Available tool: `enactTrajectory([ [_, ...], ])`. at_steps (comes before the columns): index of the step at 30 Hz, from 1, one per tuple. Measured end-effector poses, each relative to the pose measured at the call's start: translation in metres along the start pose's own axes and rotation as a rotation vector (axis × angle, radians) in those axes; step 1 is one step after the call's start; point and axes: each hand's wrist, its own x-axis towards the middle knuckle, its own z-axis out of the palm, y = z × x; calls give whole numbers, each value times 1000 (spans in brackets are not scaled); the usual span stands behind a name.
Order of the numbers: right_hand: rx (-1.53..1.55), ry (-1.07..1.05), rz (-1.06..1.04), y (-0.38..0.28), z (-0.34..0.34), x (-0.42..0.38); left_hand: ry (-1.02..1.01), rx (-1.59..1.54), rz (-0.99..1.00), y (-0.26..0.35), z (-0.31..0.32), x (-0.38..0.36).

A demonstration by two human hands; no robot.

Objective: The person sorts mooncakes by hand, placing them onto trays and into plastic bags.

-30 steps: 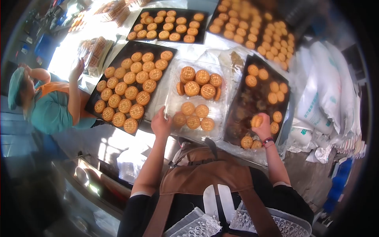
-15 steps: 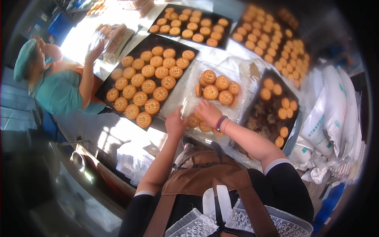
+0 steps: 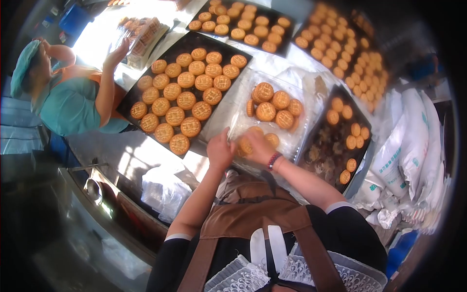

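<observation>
In the head view, a clear plastic box (image 3: 291, 138) lies at the centre of the frame on a white-covered counter (image 3: 216, 124), between two black trays. The left hand (image 3: 220, 150) is at the box's left edge, its fingers bent up along the rim, perhaps to keep the light plastic from sliding. The right hand (image 3: 260, 147) reaches into the lower part of the box, over round golden pastries with stamped tops (image 3: 245, 145). Its fingers point down among them and hide their own tips, so I cannot tell whether its grip is closed on one; nor can I tell whether the left grip pinches the rim or only rests there.

A heap of similar pastries (image 3: 265, 111) fills the upper part of the box, some lying on others, likely to save room. The sparsely filled black tray (image 3: 325, 151) right of centre stands just beside the box, seemingly for easy reach. The fuller black tray (image 3: 188, 42), left of centre, carries its pastries in loose rows, probably so that each can be lifted singly.
</observation>
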Motion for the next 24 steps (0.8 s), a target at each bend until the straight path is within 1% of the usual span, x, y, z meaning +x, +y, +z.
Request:
enactTrajectory([
  [2, -51, 24, 29, 1, -16, -17, 24, 3, 11, -1, 1, 0],
  [4, -102, 51, 60, 5, -19, -32, 1, 18, 2, -3, 1, 0],
  [6, -103, -48, 128, 11, -15, -44, -23, 30, 1, -4, 3, 0],
  [10, -101, -30, 115, 11, -5, -51, -3, 9, 5, -2, 2, 0],
  [12, -205, -75, 125, 17, -14, -53, -4, 3, 20, 1, 1, 1],
  [13, -203, -66, 140, 25, -14, -57, -3, -8, 5, 1, 1, 1],
  [15, 5, -52, 30, 43, -13, -65, -9, -30, -26, 3, 1, 1],
  [16, 7, -43, 46, 47, -21, -71, -23, -36, -14, 3, 0, 0],
  [18, 103, 210, -19, 47, -53, -86, -26, -9, -28, 2, 0, 0],
  [19, 50, 312, 25, 51, -75, -101, -19, 4, -22, 1, 3, 0],
  [20, 52, 387, 126, 55, -101, -117, 14, 17, 15, -7, 11, -1],
  [21, -59, 486, 176, 64, -123, -139, -23, 11, 21, -9, 11, -1],
  [22, 76, 519, 321, 77, -143, -167, -13, 11, 30, -13, 15, -2],
  [23, 85, 553, 430, 103, -149, -203, -14, 21, 6, -9, 13, -2],
  [24, -9, 481, 631, 123, -157, -239, -10, 18, 22, -7, 13, -1],
])
